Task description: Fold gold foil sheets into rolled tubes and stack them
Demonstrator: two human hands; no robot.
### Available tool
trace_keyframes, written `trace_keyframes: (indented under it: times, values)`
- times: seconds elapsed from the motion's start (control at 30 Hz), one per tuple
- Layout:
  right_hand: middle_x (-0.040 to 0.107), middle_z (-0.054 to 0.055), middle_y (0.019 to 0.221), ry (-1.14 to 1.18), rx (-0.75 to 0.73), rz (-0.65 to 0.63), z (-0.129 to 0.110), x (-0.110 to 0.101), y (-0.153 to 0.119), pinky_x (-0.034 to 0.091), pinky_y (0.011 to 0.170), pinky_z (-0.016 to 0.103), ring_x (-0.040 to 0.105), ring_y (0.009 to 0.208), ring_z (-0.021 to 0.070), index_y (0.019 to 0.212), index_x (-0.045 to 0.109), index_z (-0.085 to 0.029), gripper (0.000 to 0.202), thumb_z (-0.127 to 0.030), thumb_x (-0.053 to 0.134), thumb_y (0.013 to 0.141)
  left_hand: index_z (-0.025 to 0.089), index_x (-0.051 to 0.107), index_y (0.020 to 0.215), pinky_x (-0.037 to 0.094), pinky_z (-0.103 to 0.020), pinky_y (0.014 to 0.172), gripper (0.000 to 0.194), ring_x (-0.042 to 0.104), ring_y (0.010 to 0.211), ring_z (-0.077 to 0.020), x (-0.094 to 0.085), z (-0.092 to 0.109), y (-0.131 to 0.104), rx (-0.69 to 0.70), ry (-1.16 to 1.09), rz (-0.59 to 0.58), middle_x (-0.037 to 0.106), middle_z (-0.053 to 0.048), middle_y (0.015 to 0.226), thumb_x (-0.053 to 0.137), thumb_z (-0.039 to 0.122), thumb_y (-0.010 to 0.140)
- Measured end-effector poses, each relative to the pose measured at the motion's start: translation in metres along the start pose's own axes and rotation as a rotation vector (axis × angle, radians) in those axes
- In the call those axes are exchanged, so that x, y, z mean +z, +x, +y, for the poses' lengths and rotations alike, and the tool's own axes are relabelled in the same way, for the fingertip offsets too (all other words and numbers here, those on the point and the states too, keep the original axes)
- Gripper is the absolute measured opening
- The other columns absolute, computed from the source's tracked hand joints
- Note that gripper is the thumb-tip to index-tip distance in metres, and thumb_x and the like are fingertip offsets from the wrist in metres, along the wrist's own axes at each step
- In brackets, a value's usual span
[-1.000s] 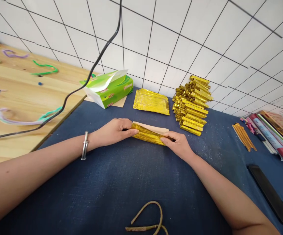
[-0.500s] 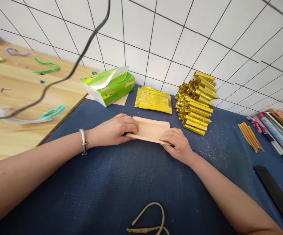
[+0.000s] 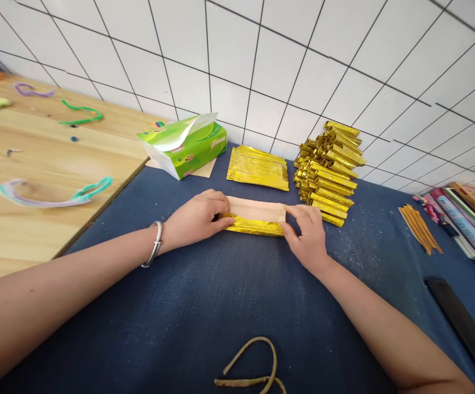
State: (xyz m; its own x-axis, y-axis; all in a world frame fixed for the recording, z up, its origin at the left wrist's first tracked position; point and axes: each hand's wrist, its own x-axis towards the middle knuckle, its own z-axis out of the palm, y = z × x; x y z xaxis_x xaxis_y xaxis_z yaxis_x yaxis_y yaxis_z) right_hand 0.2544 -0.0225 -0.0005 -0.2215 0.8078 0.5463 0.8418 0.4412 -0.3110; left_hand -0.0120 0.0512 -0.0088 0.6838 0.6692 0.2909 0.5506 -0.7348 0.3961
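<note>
The left end of a pale peach, gold-foil-backed rectangular paper sheet is pinched between the thumb and curled fingers of the left hand. Along its near side a narrow, shiny gold strip is now shown, where half a second ago only the plain peach face was seen; the near edge appears to have been turned inward, so the folding can be judged under way but unfinished. At the right end, the thumb and forefinger of the right hand have been parted, where the near corner had been covered by them; the end is touched, but whether it is firmly gripped cannot be told. The sheet is placed over the dark blue, cloth-like tabletop, between the hands and in front of a flat stack of yellow-gold foil sheets. Its foil is seen to be crinkled and bright, its inner face matt and its far edge nearly straight. Farther right, slim gold foil-covered tubes are heaped.
</note>
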Motion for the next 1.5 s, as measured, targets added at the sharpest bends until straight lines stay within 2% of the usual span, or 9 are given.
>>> trace_keyframes:
  times: [0.07, 0.17, 0.3, 0.43, 0.53, 0.77, 0.93, 1.3, 1.5]
  values:
    - [0.059, 0.008, 0.106, -0.046, -0.135, -0.068, -0.009, -0.001, -0.002, 0.039, 0.089, 0.043, 0.050, 0.102, 0.0241, 0.115, 0.056, -0.025, 0.030, -0.027, 0.051, 0.086, 0.017, 0.062, 0.080, 0.043, -0.033, 0.083, 0.026, 0.053, 0.087, -0.0184, 0.000, 0.001, 0.000, 0.002, 0.011, 0.009, 0.059, -0.006, 0.087, 0.050, 0.039, 0.084]
    - [0.059, 0.008, 0.115, -0.088, -0.322, -0.316, -0.022, -0.001, -0.004, 0.038, 0.090, 0.041, 0.049, 0.107, 0.0236, 0.115, 0.056, -0.023, 0.029, -0.028, 0.049, 0.087, 0.017, 0.061, 0.078, 0.042, -0.034, 0.085, 0.024, 0.053, 0.089, -0.0192, -0.001, 0.003, 0.000, -0.006, 0.018, 0.000, 0.059, -0.006, 0.089, 0.050, 0.037, 0.083]
    - [0.059, 0.008, 0.118, -0.088, -0.342, -0.447, -0.026, 0.002, -0.003, 0.038, 0.089, 0.040, 0.048, 0.108, 0.0228, 0.116, 0.056, -0.022, 0.030, -0.032, 0.046, 0.089, 0.016, 0.058, 0.090, 0.039, -0.040, 0.091, 0.030, 0.049, 0.105, -0.0251, 0.000, 0.003, -0.001, -0.090, 0.067, 0.034, 0.054, -0.010, 0.115, 0.056, 0.043, 0.077]
    - [0.059, 0.008, 0.118, -0.086, -0.344, -0.452, -0.021, 0.002, -0.002, 0.038, 0.089, 0.041, 0.048, 0.108, 0.0229, 0.116, 0.057, -0.023, 0.030, -0.031, 0.046, 0.090, 0.020, 0.043, 0.124, 0.031, -0.046, 0.099, 0.059, 0.038, 0.122, -0.0298, 0.003, 0.002, -0.001, -0.166, 0.082, 0.036, 0.045, -0.010, 0.131, 0.059, 0.046, 0.074]
    - [0.059, 0.007, 0.118, -0.077, -0.349, -0.450, -0.020, 0.001, -0.002, 0.038, 0.089, 0.040, 0.048, 0.108, 0.0226, 0.115, 0.058, -0.022, 0.029, -0.030, 0.046, 0.089, 0.022, 0.038, 0.129, 0.030, -0.046, 0.101, 0.061, 0.040, 0.121, -0.0282, 0.002, 0.002, -0.002, -0.138, 0.034, -0.006, 0.049, -0.008, 0.127, 0.057, 0.045, 0.076]
    - [0.059, 0.006, 0.119, -0.072, -0.353, -0.449, -0.018, 0.001, -0.002, 0.039, 0.089, 0.039, 0.048, 0.107, 0.0219, 0.113, 0.059, -0.022, 0.028, -0.029, 0.044, 0.090, 0.019, 0.045, 0.122, 0.039, -0.035, 0.095, 0.045, 0.048, 0.110, -0.0209, -0.005, 0.005, -0.002, -0.015, -0.090, 0.011, 0.053, -0.008, 0.118, 0.055, 0.033, 0.081]
    - [0.060, 0.005, 0.119, -0.055, -0.366, -0.438, -0.015, 0.002, -0.003, 0.039, 0.088, 0.039, 0.048, 0.107, 0.0217, 0.112, 0.059, -0.022, 0.027, -0.028, 0.046, 0.089, 0.021, 0.058, 0.109, 0.038, -0.035, 0.095, 0.026, 0.051, 0.107, -0.0196, -0.004, 0.002, -0.001, 0.126, -0.058, -0.050, 0.057, -0.006, 0.114, 0.049, 0.027, 0.085]
    - [0.064, 0.005, 0.108, -0.081, -0.389, -0.355, -0.007, 0.001, -0.002, 0.039, 0.087, 0.035, 0.051, 0.103, 0.0183, 0.115, 0.056, -0.019, 0.028, -0.017, 0.044, 0.090, 0.020, 0.063, 0.100, 0.040, -0.034, 0.094, 0.026, 0.053, 0.104, -0.0179, -0.005, 0.008, -0.002, 0.218, -0.035, -0.126, 0.059, -0.006, 0.116, 0.043, 0.032, 0.090]
    - [0.064, 0.006, 0.106, -0.196, -0.274, -0.259, 0.004, 0.003, -0.001, 0.042, 0.081, 0.036, 0.053, 0.093, 0.0191, 0.111, 0.060, -0.022, 0.028, -0.015, 0.046, 0.088, 0.020, 0.065, 0.095, 0.042, -0.031, 0.091, 0.026, 0.053, 0.099, -0.0169, -0.012, 0.027, -0.007, 0.279, -0.051, -0.188, 0.057, -0.007, 0.113, 0.044, 0.035, 0.089]
